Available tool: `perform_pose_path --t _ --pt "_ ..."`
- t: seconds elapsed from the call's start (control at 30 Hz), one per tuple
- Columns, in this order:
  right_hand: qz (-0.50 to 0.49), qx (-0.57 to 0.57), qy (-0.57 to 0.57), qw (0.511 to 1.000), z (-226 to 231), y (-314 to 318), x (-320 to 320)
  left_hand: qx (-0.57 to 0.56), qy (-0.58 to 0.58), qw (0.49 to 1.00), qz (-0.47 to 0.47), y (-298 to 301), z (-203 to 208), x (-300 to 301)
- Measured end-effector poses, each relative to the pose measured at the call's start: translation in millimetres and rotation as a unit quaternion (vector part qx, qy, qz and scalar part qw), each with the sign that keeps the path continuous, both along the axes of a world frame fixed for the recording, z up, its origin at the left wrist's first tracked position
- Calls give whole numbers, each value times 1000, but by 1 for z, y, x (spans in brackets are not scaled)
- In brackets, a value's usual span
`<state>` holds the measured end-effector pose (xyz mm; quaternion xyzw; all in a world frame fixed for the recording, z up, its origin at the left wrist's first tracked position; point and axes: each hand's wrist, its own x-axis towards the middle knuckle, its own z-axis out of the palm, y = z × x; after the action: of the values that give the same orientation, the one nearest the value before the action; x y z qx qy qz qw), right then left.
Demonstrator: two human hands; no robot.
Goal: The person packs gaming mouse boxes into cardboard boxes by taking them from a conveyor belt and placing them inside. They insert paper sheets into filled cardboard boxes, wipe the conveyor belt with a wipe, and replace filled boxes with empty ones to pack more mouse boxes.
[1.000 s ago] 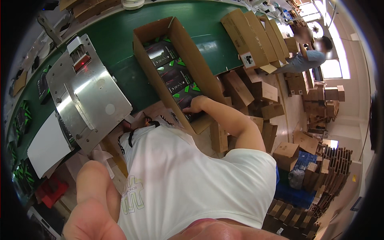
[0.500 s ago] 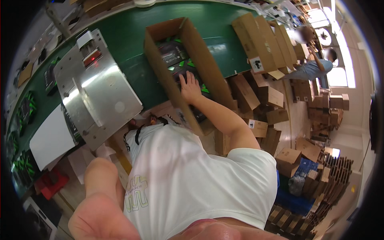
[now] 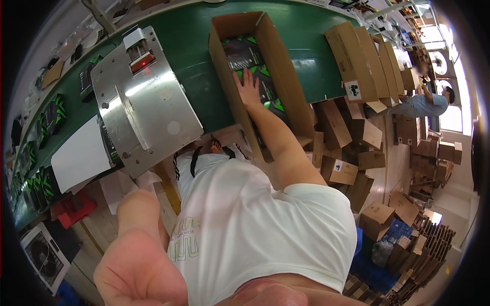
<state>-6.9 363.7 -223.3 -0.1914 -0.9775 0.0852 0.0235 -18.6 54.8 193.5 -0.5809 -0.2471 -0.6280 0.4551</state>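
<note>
Right hand (image 3: pixel 248 93) inside open carton (image 3: pixel 287 76), fingers apart, clamped on nothing, laid over black-and-green boxes (image 3: pixel 242 53). Boxes lie in row inside carton, walls likely keeping them aligned. Left hand (image 3: pixel 140 268) raised left of carton, fingers unseen; cannot tell grip.

Right hand (image 3: pixel 247 90) inside long open carton (image 3: pixel 290 86), fingers spread over black boxes (image 3: pixel 241 51) with green corners; contact hard to tell. Left hand (image 3: pixel 138 268) raised close to lens, palm side partly visible, fingers cut off. Carton on green table (image 3: pixel 190 58). Left of it, steel plate (image 3: pixel 162 102) with red-lit unit (image 3: pixel 142 62); white sheet (image 3: pixel 81 157) beside plate, more green-black packs (image 3: pixel 53 113) further left. Right: row of brown cartons (image 3: pixel 352 64), boxes on floor (image 3: pixel 334 125), person in blue (image 3: pixel 423 105), stacked pallets (image 3: pixel 427 257).
</note>
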Motion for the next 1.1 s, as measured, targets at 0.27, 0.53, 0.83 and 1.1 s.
perform_pose_path --t 0.27,0.53,0.83,1.1 --pt "32 -57 -383 922 126 -6 11 -10 17 991 -134 -1 3 -2" --pt "131 43 -497 857 121 -25 63 2 -9 989 -146 4 2 -6" --pt "103 32 -513 852 111 -27 56 31 -63 996 -56 -18 -10 11" --pt "12 -67 -381 922 95 12 60 -50 3 996 -74 -37 -4 7"
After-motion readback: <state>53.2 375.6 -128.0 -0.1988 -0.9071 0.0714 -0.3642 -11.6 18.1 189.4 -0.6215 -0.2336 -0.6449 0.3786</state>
